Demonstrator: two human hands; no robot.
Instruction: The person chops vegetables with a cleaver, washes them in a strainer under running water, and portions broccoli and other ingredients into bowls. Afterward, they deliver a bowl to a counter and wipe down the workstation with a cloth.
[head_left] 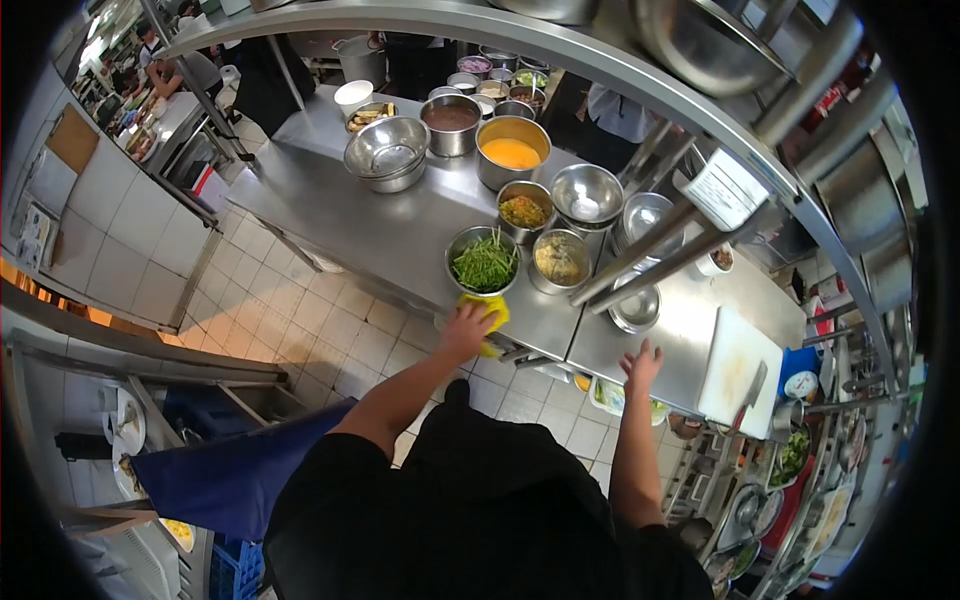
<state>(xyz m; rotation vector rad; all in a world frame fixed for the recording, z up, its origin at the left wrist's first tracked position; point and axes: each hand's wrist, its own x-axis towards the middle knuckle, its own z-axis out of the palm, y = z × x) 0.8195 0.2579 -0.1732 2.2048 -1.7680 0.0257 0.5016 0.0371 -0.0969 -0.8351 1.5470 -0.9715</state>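
My left hand (467, 331) is closed on a yellow cloth (492, 312) at the front edge of the steel table (330, 200). Just beyond the cloth stands a steel bowl of chopped green stalks (484, 264). My right hand (641, 368) is raised with its fingers apart and holds nothing, near the table's front edge. A small steel bowl (635, 305) lies beyond it. Behind the greens stand a pot of chopped vegetables (523, 208) and a pot of pale yellowish food (560, 258).
Farther back are a pot of orange liquid (512, 153), a pot of brown liquid (451, 116) and stacked steel bowls (386, 148). A knife (752, 392) lies on a white cutting board (728, 362) at right. An overhead steel shelf (520, 32) crosses above. Other people stand beyond the table.
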